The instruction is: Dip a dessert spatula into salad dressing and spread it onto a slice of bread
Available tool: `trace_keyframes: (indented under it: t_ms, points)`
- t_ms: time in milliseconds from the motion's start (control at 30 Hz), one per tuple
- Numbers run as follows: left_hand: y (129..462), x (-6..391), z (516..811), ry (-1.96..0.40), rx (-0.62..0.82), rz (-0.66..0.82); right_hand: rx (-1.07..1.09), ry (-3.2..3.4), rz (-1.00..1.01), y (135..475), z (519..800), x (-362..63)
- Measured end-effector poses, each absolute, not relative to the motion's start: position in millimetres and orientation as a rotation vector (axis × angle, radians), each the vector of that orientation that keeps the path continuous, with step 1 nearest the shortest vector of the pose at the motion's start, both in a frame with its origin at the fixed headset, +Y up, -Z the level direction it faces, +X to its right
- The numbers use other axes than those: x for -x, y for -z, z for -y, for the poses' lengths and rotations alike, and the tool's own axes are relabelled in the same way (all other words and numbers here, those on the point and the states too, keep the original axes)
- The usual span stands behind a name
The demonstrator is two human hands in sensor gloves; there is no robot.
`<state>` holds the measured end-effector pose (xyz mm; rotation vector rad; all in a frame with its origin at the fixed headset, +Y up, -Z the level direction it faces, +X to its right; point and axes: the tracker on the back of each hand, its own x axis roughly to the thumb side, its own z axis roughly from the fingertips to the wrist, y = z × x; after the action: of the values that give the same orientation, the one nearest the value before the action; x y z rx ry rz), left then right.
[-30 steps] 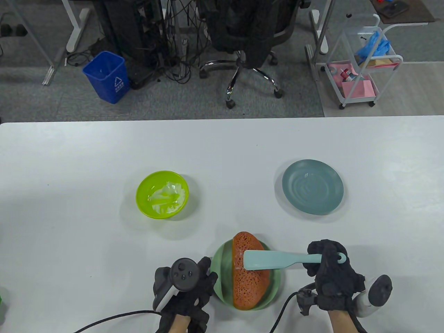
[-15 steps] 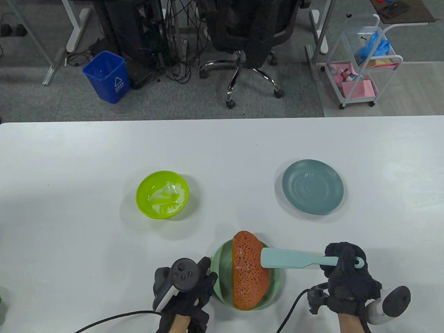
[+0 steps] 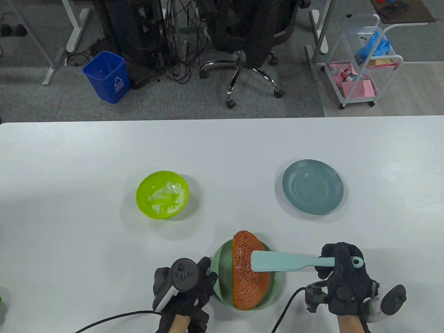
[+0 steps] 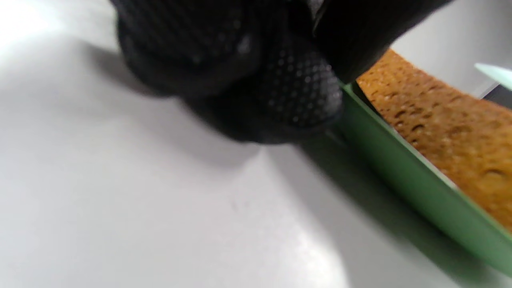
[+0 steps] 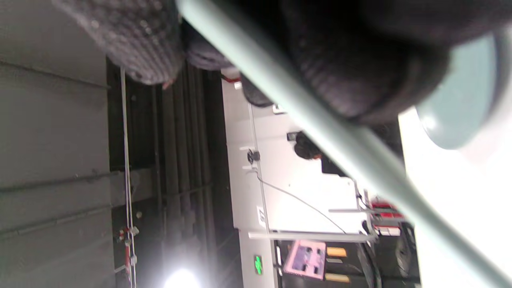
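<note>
An orange-brown bread slice (image 3: pixel 248 277) lies in a green plate (image 3: pixel 222 263) at the table's front edge. My right hand (image 3: pixel 341 277) grips the handle of a pale teal dessert spatula (image 3: pixel 277 261); its blade lies over the slice's right half. My left hand (image 3: pixel 189 288) rests on the table with its fingers (image 4: pixel 296 92) against the plate's left rim (image 4: pixel 400 168). A lime green bowl (image 3: pixel 162 194) with white salad dressing (image 3: pixel 168 197) stands to the left, further back. In the right wrist view the spatula handle (image 5: pixel 320 124) crosses under my gloved fingers (image 5: pixel 352 68).
A grey-blue plate (image 3: pixel 312 186) stands to the right, further back; it also shows in the right wrist view (image 5: pixel 456 108). Cables trail from both hands off the front edge. Beyond the table are a chair, a blue bin and a cart.
My right hand drew the spatula to the right across the bread, then moved it back left, so the blade again covers the slice's right half. My left hand stayed put.
</note>
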<state>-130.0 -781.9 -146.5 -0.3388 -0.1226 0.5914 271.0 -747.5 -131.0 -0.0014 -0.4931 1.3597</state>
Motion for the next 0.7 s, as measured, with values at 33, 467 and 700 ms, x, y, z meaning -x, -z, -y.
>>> trace_keyframes:
  t_ms: [33, 467, 700]
  points:
    - [146.5, 130.0, 781.9, -0.591, 0.338, 0.123, -0.013, -1.357, 0.477, 131.6, 748.5, -268.6]
    - [146.6, 130.3, 782.0, -0.593, 0.340, 0.124, 0.033, -1.368, 0.317, 136.6, 765.4, -247.3]
    - [146.7, 130.3, 782.1, -0.595, 0.341, 0.124, -0.029, -1.471, 0.328, 133.9, 756.8, -242.6]
